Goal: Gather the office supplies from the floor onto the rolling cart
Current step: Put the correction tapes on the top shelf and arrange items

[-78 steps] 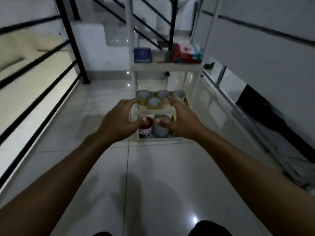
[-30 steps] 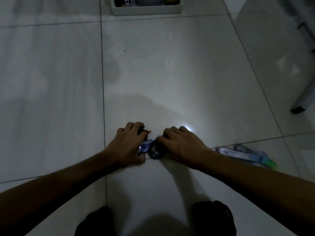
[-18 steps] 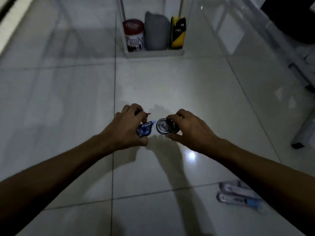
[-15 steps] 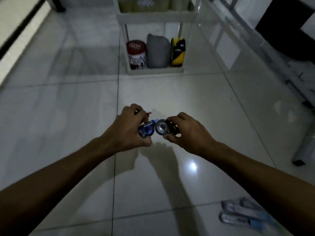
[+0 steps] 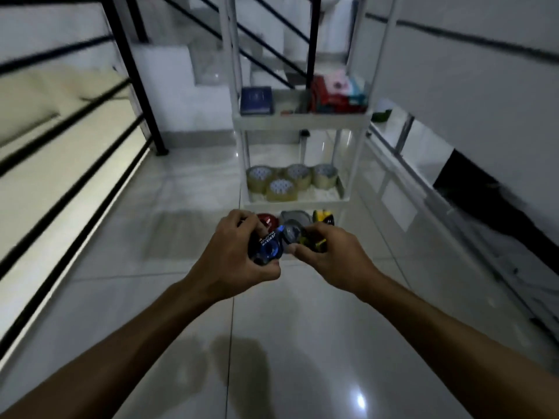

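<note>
My left hand (image 5: 233,255) grips a blue correction-tape dispenser (image 5: 267,244). My right hand (image 5: 329,257) grips a small dark round item with a yellow stripe (image 5: 298,237), partly hidden by my fingers. Both hands are held side by side in the air, just short of the white rolling cart (image 5: 302,120). The cart's middle shelf carries several rolls of brown tape (image 5: 281,190). On its bottom shelf stand a red-lidded jar (image 5: 268,220), a grey container (image 5: 295,217) and a yellow-black item (image 5: 323,216). A blue box (image 5: 256,100) and red packets (image 5: 331,92) lie on the top shelf.
A black railing (image 5: 133,74) runs along the left, with stairs (image 5: 193,86) behind the cart. A white wall (image 5: 484,86) and a low glass-fronted ledge (image 5: 423,182) line the right side. Glossy tiled floor (image 5: 169,297) stretches between me and the cart.
Both hands picked the two small items off the floor and carried them up and forward to the cart. The view rose from the floor to the whole cart.
</note>
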